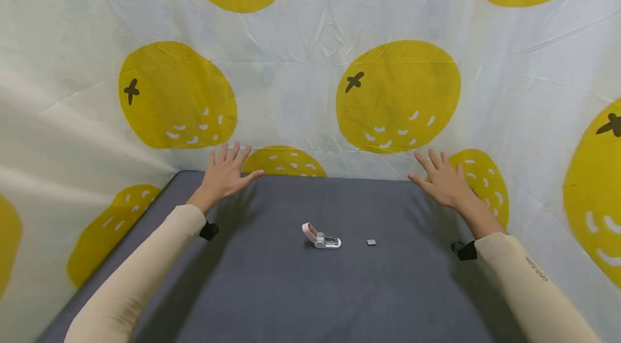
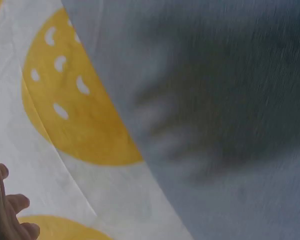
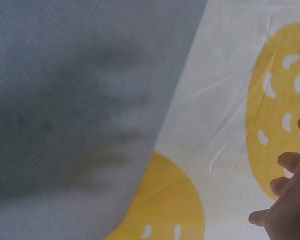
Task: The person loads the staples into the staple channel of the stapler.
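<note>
A small stapler [image 1: 322,237], pink and white, lies on the dark grey table [image 1: 291,294] with its top arm swung up. To its right sits a small grey block [image 1: 371,242], perhaps a strip of staples; it is too small to be sure. My left hand [image 1: 224,176] is raised above the table's far left part, fingers spread and holding nothing. Over the far right part hovers my right hand [image 1: 443,181], also with spread fingers and nothing in it. Both hands are well apart from the stapler. In each wrist view only fingertips show at the edge.
A white curtain [image 1: 286,100] printed with yellow fruit hangs behind the table and along its sides. Dark wrist cameras [image 1: 209,231] are strapped at both sleeves. Shadows of the arms fall on the tabletop.
</note>
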Available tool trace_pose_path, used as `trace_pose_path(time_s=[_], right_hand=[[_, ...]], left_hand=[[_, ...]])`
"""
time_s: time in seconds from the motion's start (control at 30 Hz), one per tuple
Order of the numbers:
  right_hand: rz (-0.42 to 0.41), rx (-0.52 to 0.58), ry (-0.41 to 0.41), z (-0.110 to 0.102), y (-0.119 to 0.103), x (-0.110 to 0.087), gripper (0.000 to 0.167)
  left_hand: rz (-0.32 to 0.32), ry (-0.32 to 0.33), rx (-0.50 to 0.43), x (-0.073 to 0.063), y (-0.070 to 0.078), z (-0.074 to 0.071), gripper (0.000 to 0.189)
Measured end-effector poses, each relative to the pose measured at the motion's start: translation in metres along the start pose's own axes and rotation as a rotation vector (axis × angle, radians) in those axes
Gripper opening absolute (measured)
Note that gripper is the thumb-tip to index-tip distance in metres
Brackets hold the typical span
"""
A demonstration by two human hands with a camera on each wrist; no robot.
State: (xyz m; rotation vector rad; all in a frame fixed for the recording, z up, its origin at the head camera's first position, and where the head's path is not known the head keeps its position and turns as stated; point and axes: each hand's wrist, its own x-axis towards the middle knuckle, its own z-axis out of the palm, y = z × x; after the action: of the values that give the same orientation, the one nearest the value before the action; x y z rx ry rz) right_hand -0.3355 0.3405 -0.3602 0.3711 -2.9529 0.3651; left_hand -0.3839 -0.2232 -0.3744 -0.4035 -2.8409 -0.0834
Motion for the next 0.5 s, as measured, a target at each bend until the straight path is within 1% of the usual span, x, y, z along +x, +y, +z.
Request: trace_pose_path(time_s=[0.17, 0.23, 0.37, 0.5], right_hand=[[-0.045, 0.028, 0.045, 0.017, -0.01, -0.015, 0.077], [-0.073, 0.036, 0.051, 0.024, -0.015, -0.019, 0.075], [-0.138, 0.07, 0.017, 0.041, -0.029, -0.03, 0.072], [-0.198, 0.112, -0.027, 0.053, -0.045, -0.04, 0.064]], left_hand=[[0.013, 0.012, -0.037, -0.017, 0.012, 0.003, 0.096], [0.011, 0.01, -0.044, -0.024, 0.017, 0.005, 0.097], [0.014, -0.01, -0.093, -0.04, 0.029, 0.009, 0.098], [0.023, -0.009, -0.189, -0.053, 0.042, 0.014, 0.095]])
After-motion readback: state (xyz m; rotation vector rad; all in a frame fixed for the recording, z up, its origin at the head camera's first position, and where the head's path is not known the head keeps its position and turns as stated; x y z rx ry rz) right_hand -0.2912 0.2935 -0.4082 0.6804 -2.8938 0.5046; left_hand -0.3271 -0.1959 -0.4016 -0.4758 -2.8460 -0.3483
